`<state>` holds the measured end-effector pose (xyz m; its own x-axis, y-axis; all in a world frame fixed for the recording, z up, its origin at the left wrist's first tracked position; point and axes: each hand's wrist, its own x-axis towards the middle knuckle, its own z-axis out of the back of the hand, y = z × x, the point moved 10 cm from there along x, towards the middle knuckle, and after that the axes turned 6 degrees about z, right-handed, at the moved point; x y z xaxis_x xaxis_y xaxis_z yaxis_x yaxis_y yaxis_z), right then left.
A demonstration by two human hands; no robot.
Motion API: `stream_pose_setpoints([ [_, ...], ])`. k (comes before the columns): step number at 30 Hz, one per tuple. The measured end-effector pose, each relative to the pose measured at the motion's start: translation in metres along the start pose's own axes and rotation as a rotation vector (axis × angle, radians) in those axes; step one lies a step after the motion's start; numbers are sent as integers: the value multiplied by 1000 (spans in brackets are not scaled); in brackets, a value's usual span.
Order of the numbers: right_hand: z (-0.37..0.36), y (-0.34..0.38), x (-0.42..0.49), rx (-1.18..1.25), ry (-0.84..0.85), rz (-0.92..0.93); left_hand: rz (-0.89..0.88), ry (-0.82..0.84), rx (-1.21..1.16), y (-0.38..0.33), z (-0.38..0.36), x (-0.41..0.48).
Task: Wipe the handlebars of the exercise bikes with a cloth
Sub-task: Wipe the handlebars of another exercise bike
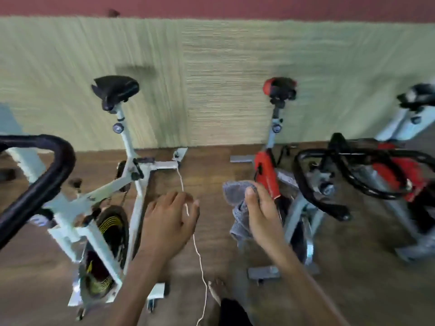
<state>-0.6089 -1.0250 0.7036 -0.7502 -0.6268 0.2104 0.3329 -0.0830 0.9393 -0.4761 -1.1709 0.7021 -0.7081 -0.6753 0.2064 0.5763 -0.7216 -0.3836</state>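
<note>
Cloth: your right hand (261, 215) grips the bunched grey cloth (237, 196) in mid-air, between the two nearer bikes.
Left hand: your left hand (169, 222) hovers with fingers (179, 196) loosely spread, holding nothing.
Progress: the cloth touches neither the white bike's handlebar (47, 175) nor the red bike's handlebar (315, 184). You cannot tell which are already wiped.
Writing: none legible because of blur.

The light here is soft and even, rather dim, without glare. The black saddle (115, 91) throws only a faint shadow on the wall (235, 78). Motion blur smears everything, most strongly the handlebars (299, 175) on the right. The wide lens bends the wall line near the edges.
</note>
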Motion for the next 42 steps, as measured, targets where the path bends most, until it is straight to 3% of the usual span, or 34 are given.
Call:
stream_pose_setpoints([
  [6, 124, -19, -68, -143, -381, -87, -369, 147, -146, -137, -62, 10],
  [15, 228, -3, -90, -260, -779, -20, -689, 338, -305, -258, -123, 50],
  [20, 221, -22, -68, -341, -819, -91, -938, 388, -244, -284, -156, 62],
  [24, 191, -37, -55, -629, -795, -116, -1013, 484, -218, -286, -190, 71],
  [27, 165, -30, -60, -862, -903, -74, -1137, 454, -281, -292, -196, 71],
  [31, 135, -25, -55, -1236, -909, -6, -1281, 460, -330, -292, -200, 74],
  [33, 142, -26, -57, -1098, -1068, -62, -1364, 496, -353, -292, -201, 73],
  [36, 151, -30, -69, -625, -1475, -242, -1464, 499, -342, -290, -201, 70],
  [37, 148, -30, -65, -601, -1495, -290, -1479, 512, -323, -290, -202, 69],
  [39, 141, -20, -55, -920, -1368, -361, -1497, 534, -307, -290, -205, 66],
  [40, 133, -20, -49, -1157, -1246, -351, -1508, 542, -306, -289, -206, 65],
  [42, 129, -26, -48, -1310, -1110, -243, -1532, 529, -303, -287, -206, 65],
])
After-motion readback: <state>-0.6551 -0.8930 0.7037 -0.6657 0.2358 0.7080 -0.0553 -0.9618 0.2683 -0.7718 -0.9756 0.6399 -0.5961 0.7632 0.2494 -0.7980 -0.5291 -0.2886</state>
